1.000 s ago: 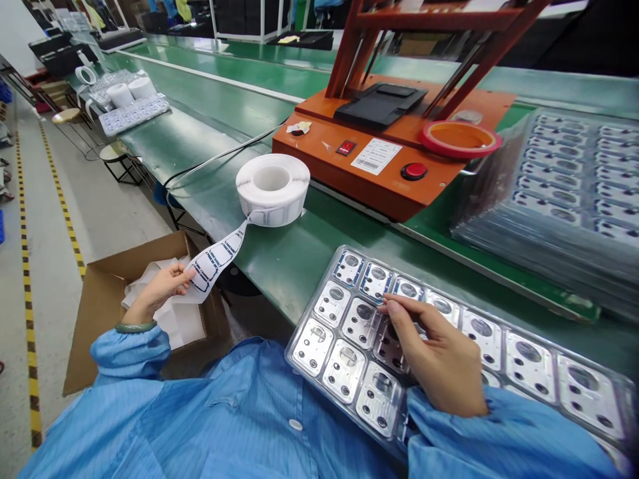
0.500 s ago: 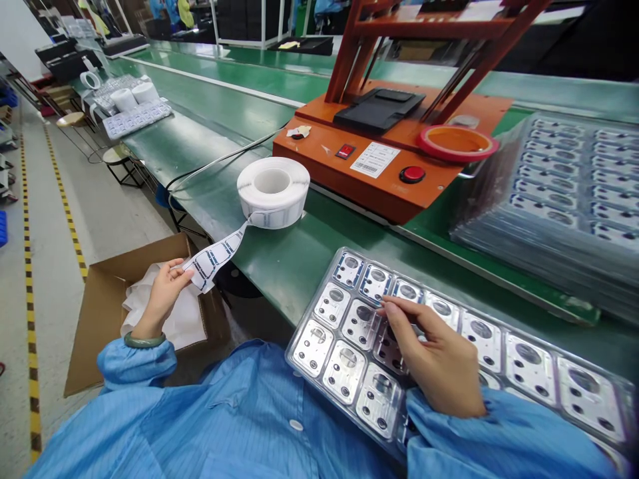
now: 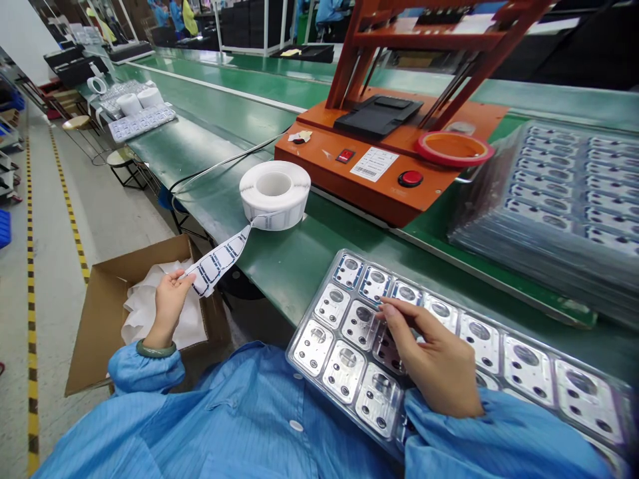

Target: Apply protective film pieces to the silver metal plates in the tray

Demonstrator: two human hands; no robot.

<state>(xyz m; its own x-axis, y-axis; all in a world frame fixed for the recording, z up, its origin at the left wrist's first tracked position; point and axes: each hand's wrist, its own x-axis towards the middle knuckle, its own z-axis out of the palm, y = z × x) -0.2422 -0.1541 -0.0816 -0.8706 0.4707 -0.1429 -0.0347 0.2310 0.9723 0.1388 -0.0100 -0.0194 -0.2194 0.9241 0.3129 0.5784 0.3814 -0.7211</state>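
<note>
Pinched between the fingers of my left hand [image 3: 172,296] is the free end of a printed label strip [image 3: 219,261]. The strip runs, twisted, up to a white roll [image 3: 274,195] lying flat on the green table. My right hand [image 3: 432,349] is over a clear tray [image 3: 327,386] of silver metal plates, thumb and index finger pressed together near the top row. Whether anything small is between those fingertips is too small to tell. Blue frames show on the first plates of the top row; the lower rows look plain silver. The tray overlaps the table's front edge and my lap.
Behind the roll stands an orange press [image 3: 359,173] with a red tape ring [image 3: 454,148] on it. Stacked clear trays [image 3: 549,213] are at the right. An open cardboard box [image 3: 94,319] with white paper sits below my left hand. A cable crosses the green table [image 3: 210,106].
My left hand has moved slightly right and down, still holding the strip, which looks a little straighter. My right hand stays at the same spot over the tray. The view has shifted slightly.
</note>
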